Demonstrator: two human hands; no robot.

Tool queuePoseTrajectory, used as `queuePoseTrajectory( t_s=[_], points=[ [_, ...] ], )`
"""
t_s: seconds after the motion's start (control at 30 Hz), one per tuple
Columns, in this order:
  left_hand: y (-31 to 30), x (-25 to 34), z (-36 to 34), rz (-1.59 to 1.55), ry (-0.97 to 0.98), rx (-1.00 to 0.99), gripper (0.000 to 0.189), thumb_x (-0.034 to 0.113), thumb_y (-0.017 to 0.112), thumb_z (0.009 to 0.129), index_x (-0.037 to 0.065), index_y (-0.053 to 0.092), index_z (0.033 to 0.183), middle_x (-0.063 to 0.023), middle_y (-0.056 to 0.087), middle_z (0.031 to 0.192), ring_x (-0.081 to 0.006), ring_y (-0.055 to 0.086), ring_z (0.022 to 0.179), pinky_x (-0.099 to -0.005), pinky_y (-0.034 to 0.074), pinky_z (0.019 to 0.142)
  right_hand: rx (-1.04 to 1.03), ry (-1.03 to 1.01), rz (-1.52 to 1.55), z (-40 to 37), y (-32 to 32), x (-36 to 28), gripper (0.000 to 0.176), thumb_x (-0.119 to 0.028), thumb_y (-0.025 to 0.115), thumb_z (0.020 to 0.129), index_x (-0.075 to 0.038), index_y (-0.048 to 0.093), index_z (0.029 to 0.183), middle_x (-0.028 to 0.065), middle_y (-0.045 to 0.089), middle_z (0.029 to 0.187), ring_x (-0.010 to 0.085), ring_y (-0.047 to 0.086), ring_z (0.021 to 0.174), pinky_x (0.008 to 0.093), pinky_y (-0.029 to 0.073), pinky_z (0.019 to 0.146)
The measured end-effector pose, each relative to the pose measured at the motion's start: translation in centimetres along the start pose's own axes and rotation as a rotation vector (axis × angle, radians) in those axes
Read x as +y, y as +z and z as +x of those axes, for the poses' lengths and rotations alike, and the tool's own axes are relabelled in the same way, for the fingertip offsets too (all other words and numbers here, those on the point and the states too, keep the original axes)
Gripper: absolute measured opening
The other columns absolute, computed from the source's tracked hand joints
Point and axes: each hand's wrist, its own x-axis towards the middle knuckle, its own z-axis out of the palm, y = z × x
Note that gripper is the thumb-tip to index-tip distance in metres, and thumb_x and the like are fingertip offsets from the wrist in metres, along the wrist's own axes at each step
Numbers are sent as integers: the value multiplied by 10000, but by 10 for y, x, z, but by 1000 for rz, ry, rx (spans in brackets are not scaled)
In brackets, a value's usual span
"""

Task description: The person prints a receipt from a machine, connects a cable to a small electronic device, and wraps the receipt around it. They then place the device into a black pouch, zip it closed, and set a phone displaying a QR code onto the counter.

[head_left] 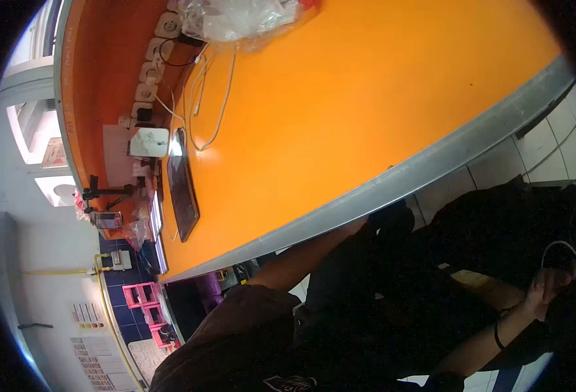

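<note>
My right hand (544, 287) is low at the right edge, below the counter, with a dark band around its wrist. Its fingers are closed at a thin white cord (560, 244), which curves up in a loop. My left forearm (480, 287) runs through the shadow towards the same spot. The left hand meets or overlaps the right one there, and its fingers are lost in the dark. Dark clothing surrounds both hands. What else may be between the fingers is too dim to make out.
An orange counter (314, 124) with a grey edge (392, 196) lies ahead. On it are a dark flat tablet-like device (182, 189), a white cable (221, 111) and a clear plastic bag (242, 19). Sockets (152, 72) line the wall. Pink shelves (149, 304) stand farther off.
</note>
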Motion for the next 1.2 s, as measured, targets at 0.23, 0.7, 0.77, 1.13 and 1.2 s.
queuePoseTrajectory(
  t_s=[0.23,0.7,0.77,1.13,1.2],
  points=[
    [-19,21,-1,26,-16,-19,565,424,578,934,4,537,1309,-296,565,1255,-450,540,1197,-521,434,1027,22,-122,-35,-3,-11,4,724,-230,739,878,23,337,1425,130,618,1308,160,519,714,341,478,777],
    [-20,20,0,-6,-49,-50,561,404,576,938,20,514,1343,-290,558,1279,-445,523,1230,-520,414,1060,-14,-16,-45,-5,-14,-5,674,-237,742,879,10,378,1389,135,648,1265,143,533,642,353,508,762],
    [-15,17,0,-38,-49,-37,550,402,574,940,21,522,1333,-290,564,1270,-446,530,1221,-519,418,1055,-26,-8,-50,-2,-11,-3,675,-237,743,878,12,381,1391,135,649,1265,142,531,638,353,509,762],
    [-1,5,7,-246,-80,3,518,413,546,955,27,551,1301,-292,588,1234,-448,555,1190,-518,437,1037,319,-240,-36,-65,-109,-71,806,-249,763,857,30,320,1469,108,623,1324,131,539,685,324,502,783],
    [-10,14,5,-289,-84,-12,535,433,528,961,29,546,1312,-293,587,1240,-448,552,1197,-519,435,1041,259,-218,-53,-39,-70,-39,808,-250,766,854,28,321,1468,104,621,1327,136,539,686,322,501,781]
  ],
)
